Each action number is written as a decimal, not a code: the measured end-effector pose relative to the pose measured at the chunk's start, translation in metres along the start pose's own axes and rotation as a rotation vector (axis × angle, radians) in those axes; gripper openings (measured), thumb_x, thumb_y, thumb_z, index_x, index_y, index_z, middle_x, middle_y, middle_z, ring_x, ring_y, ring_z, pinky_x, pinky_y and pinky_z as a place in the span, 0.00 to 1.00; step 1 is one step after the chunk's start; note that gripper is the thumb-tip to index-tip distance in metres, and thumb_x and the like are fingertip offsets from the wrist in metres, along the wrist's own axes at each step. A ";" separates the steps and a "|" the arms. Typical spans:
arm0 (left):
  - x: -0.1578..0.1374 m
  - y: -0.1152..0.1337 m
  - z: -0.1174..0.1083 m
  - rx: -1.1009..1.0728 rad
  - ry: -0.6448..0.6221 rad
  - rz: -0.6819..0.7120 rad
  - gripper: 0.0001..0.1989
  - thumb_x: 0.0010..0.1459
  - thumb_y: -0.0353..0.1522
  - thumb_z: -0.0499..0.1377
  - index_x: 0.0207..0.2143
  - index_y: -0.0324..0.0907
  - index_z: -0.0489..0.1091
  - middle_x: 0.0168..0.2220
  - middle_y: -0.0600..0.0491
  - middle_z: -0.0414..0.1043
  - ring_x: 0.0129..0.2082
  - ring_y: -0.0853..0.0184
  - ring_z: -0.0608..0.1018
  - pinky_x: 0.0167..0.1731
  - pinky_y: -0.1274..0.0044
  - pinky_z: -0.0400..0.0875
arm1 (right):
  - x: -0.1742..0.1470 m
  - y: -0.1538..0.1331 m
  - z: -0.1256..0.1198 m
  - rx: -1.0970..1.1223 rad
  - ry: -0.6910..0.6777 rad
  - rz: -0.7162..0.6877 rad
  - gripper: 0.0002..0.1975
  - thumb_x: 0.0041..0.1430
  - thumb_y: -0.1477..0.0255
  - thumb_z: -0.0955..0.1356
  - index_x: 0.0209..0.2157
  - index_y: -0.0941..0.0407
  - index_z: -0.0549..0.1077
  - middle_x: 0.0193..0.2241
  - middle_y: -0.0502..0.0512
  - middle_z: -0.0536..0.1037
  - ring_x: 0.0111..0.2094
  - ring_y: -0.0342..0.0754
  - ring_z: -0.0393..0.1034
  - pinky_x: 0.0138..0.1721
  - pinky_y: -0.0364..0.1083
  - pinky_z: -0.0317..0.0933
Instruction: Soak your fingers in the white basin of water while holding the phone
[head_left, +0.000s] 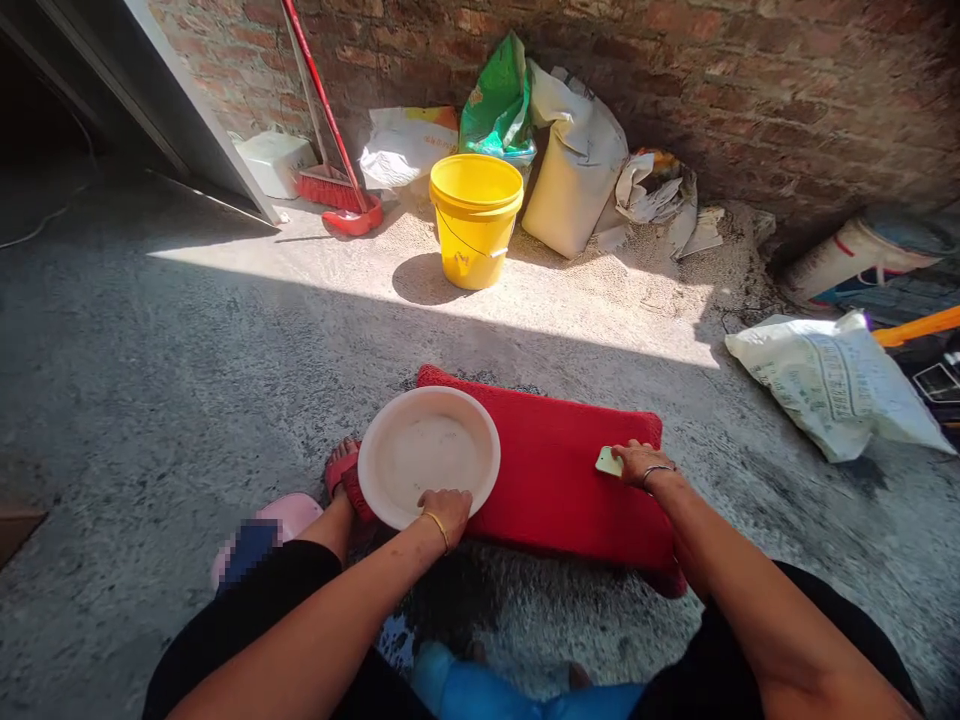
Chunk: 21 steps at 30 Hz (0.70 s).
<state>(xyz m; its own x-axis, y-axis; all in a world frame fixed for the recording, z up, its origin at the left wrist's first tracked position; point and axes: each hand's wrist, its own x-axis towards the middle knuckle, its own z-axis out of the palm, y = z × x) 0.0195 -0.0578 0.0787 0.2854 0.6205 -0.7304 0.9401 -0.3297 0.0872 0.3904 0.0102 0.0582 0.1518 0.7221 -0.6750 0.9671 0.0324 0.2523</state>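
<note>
My left hand (444,512) is closed over the near rim of a pale round plastic basin (397,430). The basin looks empty and rests on the left end of a long, low form covered in red cloth (555,425). Toward the right end of that cloth, my right hand (636,462) has its fingers closed on a small flat pale-green piece (609,461) with a hole near its edge. I cannot make out what kind of thing it is. The palm side of both hands is hidden.
A yellow bucket (480,235) stands in sunlight beyond the red cloth. Behind it, sacks (577,165) lean on a brick wall, beside a red broom (330,185) and dustpan. A white sack (825,375) lies at right. Wet concrete shows near my feet.
</note>
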 end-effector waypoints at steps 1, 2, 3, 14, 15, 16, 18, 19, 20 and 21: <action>-0.001 0.001 -0.002 0.003 0.001 -0.012 0.20 0.59 0.25 0.50 0.53 0.38 0.66 0.49 0.36 0.74 0.48 0.52 0.77 0.44 0.56 0.71 | -0.002 0.005 -0.003 -0.004 0.024 0.031 0.28 0.51 0.72 0.68 0.56 0.49 0.69 0.51 0.62 0.68 0.51 0.60 0.64 0.45 0.52 0.56; -0.001 0.003 -0.003 0.006 0.003 -0.018 0.20 0.59 0.26 0.51 0.53 0.38 0.66 0.49 0.36 0.73 0.48 0.52 0.77 0.44 0.56 0.71 | -0.004 0.003 -0.008 0.004 0.064 0.032 0.28 0.52 0.71 0.68 0.56 0.50 0.69 0.50 0.63 0.68 0.51 0.59 0.64 0.45 0.52 0.56; 0.000 0.004 -0.004 0.008 0.010 -0.017 0.20 0.58 0.27 0.53 0.54 0.38 0.66 0.50 0.36 0.73 0.48 0.52 0.77 0.44 0.57 0.71 | -0.005 -0.006 -0.015 0.023 0.111 0.004 0.27 0.53 0.70 0.68 0.56 0.50 0.69 0.49 0.63 0.68 0.50 0.59 0.64 0.45 0.52 0.56; 0.006 0.015 -0.023 0.090 0.029 0.038 0.19 0.59 0.31 0.53 0.52 0.36 0.69 0.49 0.37 0.73 0.49 0.50 0.76 0.43 0.61 0.72 | 0.034 -0.113 -0.043 0.147 0.234 -0.372 0.27 0.54 0.67 0.67 0.58 0.46 0.66 0.52 0.60 0.66 0.52 0.56 0.62 0.49 0.52 0.56; 0.005 0.017 -0.026 0.101 0.032 0.038 0.18 0.59 0.30 0.52 0.50 0.36 0.70 0.49 0.37 0.73 0.49 0.50 0.76 0.43 0.61 0.72 | 0.034 -0.090 -0.033 0.145 0.232 -0.347 0.28 0.54 0.68 0.68 0.58 0.45 0.67 0.51 0.60 0.67 0.52 0.56 0.62 0.48 0.52 0.56; 0.004 0.019 -0.029 0.108 0.032 0.033 0.17 0.59 0.30 0.52 0.50 0.37 0.71 0.49 0.37 0.73 0.49 0.50 0.76 0.43 0.61 0.72 | 0.033 -0.061 -0.021 0.141 0.229 -0.308 0.28 0.54 0.69 0.68 0.57 0.45 0.67 0.51 0.60 0.67 0.52 0.56 0.63 0.48 0.52 0.57; 0.004 0.021 -0.033 0.115 0.033 0.022 0.17 0.60 0.31 0.52 0.49 0.37 0.72 0.48 0.37 0.73 0.48 0.50 0.76 0.42 0.62 0.72 | 0.025 0.007 0.005 0.136 0.202 -0.182 0.27 0.53 0.70 0.68 0.57 0.45 0.68 0.51 0.59 0.68 0.51 0.57 0.64 0.48 0.52 0.57; 0.004 0.022 -0.033 0.118 0.035 0.015 0.17 0.59 0.31 0.52 0.49 0.38 0.73 0.48 0.38 0.73 0.48 0.50 0.76 0.42 0.62 0.72 | 0.019 0.041 0.018 0.139 0.161 -0.095 0.27 0.53 0.71 0.68 0.57 0.45 0.68 0.51 0.59 0.68 0.51 0.57 0.64 0.47 0.52 0.58; 0.004 0.023 -0.033 0.122 0.042 0.008 0.17 0.59 0.31 0.52 0.48 0.38 0.73 0.48 0.38 0.73 0.48 0.51 0.76 0.42 0.62 0.72 | 0.012 0.074 0.030 0.137 0.114 0.008 0.27 0.53 0.71 0.68 0.56 0.46 0.69 0.50 0.60 0.69 0.50 0.57 0.65 0.47 0.53 0.58; 0.004 0.024 -0.033 0.125 0.048 0.005 0.17 0.59 0.31 0.53 0.48 0.38 0.73 0.48 0.38 0.73 0.48 0.51 0.76 0.42 0.61 0.72 | 0.006 0.102 0.039 0.126 0.087 0.110 0.24 0.54 0.71 0.68 0.54 0.48 0.71 0.50 0.62 0.69 0.50 0.59 0.65 0.46 0.54 0.58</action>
<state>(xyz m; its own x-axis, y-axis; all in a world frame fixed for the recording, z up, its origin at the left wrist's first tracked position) 0.0490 -0.0396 0.1005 0.3012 0.6515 -0.6963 0.9089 -0.4171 0.0029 0.4975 -0.0091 0.0529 0.2449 0.7736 -0.5844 0.9645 -0.1328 0.2284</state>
